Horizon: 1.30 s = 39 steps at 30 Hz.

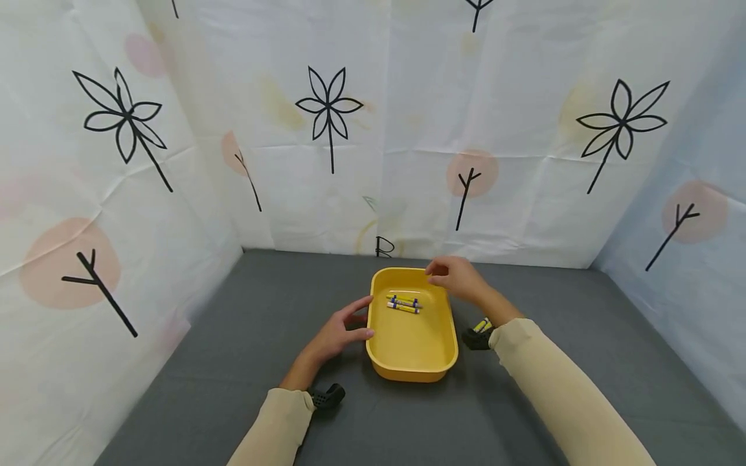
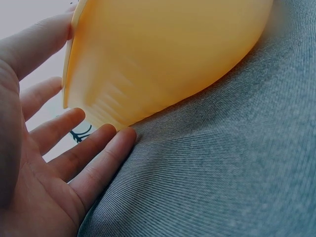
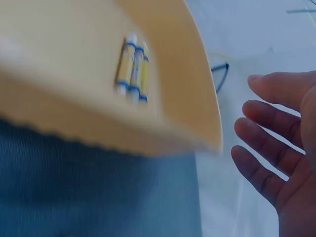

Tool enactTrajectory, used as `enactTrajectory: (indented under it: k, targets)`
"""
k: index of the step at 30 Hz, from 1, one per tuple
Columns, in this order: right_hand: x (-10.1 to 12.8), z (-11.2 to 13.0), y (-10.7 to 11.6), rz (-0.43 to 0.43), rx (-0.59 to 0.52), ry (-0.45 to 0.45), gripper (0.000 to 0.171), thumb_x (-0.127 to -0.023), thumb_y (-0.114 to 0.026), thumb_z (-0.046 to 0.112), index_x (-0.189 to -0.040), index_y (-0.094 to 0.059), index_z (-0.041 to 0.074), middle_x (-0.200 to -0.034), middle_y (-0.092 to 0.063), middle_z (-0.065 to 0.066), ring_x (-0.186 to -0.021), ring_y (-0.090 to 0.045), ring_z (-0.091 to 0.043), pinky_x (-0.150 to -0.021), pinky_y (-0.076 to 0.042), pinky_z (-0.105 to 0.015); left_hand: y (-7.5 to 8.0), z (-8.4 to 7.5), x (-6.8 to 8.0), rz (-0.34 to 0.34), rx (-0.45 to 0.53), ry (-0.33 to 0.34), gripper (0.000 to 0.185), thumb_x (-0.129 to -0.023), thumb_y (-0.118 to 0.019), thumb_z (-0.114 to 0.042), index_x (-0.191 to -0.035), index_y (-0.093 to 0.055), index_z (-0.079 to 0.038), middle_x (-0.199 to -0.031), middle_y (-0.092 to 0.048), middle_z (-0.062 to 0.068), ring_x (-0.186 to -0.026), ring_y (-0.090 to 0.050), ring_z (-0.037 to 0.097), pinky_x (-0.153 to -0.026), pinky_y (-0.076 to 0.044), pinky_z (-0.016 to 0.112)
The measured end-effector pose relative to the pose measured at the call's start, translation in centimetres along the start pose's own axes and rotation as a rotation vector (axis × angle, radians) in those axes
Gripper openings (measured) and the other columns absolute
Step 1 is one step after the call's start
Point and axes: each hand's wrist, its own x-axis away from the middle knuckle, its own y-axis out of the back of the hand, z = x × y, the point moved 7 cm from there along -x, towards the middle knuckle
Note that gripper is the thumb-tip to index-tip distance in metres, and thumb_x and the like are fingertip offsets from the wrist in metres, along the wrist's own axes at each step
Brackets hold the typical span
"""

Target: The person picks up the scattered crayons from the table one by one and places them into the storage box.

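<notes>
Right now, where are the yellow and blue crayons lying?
In the head view, the crayons lie inside the yellow tray, in its far half, between the left hand and the right hand.

Head view high, facing down-forward, wrist views close, low, all sharing yellow tray (image 1: 411, 336).

A yellow tray (image 1: 411, 349), rectangular with rounded corners, is set flat on the grey cloth. Three yellow crayons (image 1: 403, 302) with blue bands are laid side by side in the far half of the tray, close together, crosswise to its length.
</notes>
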Motion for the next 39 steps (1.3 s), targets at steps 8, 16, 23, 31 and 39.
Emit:
enactTrajectory:
  k: [8, 16, 23, 31, 39]
  targets:
    - [3.0, -3.0, 1.7, -0.022, -0.046, -0.005, 0.016, -0.092, -0.067, 0.007, -0.106, -0.068, -0.001, -0.101, -0.066, -0.010, -0.096, -0.062, -0.030, -0.082, -0.052, -0.044, 0.0, 0.0, 0.1, 0.012, 0.005, 0.009, 0.070, -0.091, -0.068, -0.016, -0.152, -0.034, -0.013, -0.155, -0.033, 0.009, -0.128, -0.047, 0.033, -0.102, -0.039, 0.052]
    - [5.6, -5.7, 1.2, 0.087, -0.006, -0.019, 0.018, -0.090, -0.067, 0.003, -0.108, -0.067, -0.001, -0.105, -0.067, -0.017, -0.095, -0.062, -0.029, -0.083, -0.052, -0.045, -0.2, -1.9, 0.2, 0.056, 0.012, 0.033, 0.071, -0.092, -0.066, -0.008, -0.152, -0.029, -0.002, -0.155, -0.029, 0.018, -0.128, -0.045, 0.039, -0.102, -0.039, 0.052]
    - [7.4, -6.8, 0.4, 0.158, 0.043, 0.097, 0.022, -0.085, -0.072, 0.005, -0.106, -0.067, 0.000, -0.102, -0.068, -0.011, -0.094, -0.063, -0.028, -0.080, -0.052, -0.046, -0.1, -0.7, 0.1, 0.033, 0.009, 0.021, 0.070, -0.092, -0.066, -0.010, -0.153, -0.030, -0.007, -0.156, -0.029, 0.015, -0.129, -0.044, 0.039, -0.103, -0.037, 0.055]
    - [7.7, -8.4, -0.8, 0.207, 0.099, 0.056, 0.025, -0.083, -0.074, 0.004, -0.108, -0.068, 0.003, -0.104, -0.067, -0.007, -0.099, -0.062, -0.031, -0.084, -0.050, -0.048, 0.1, -0.1, 0.0, -0.001, 0.009, 0.008, 0.069, -0.090, -0.070, -0.018, -0.151, -0.037, -0.016, -0.153, -0.036, 0.008, -0.126, -0.048, 0.034, -0.101, -0.040, 0.052]
    - [7.7, -7.9, -1.0, 0.258, 0.149, 0.051, 0.018, -0.085, -0.073, 0.006, -0.103, -0.071, 0.005, -0.099, -0.067, -0.003, -0.092, -0.061, -0.026, -0.078, -0.051, -0.043, -0.1, -2.2, 0.5, 0.020, 0.005, 0.018, 0.069, -0.091, -0.067, -0.011, -0.151, -0.034, -0.006, -0.153, -0.033, 0.015, -0.126, -0.047, 0.038, -0.100, -0.041, 0.053]
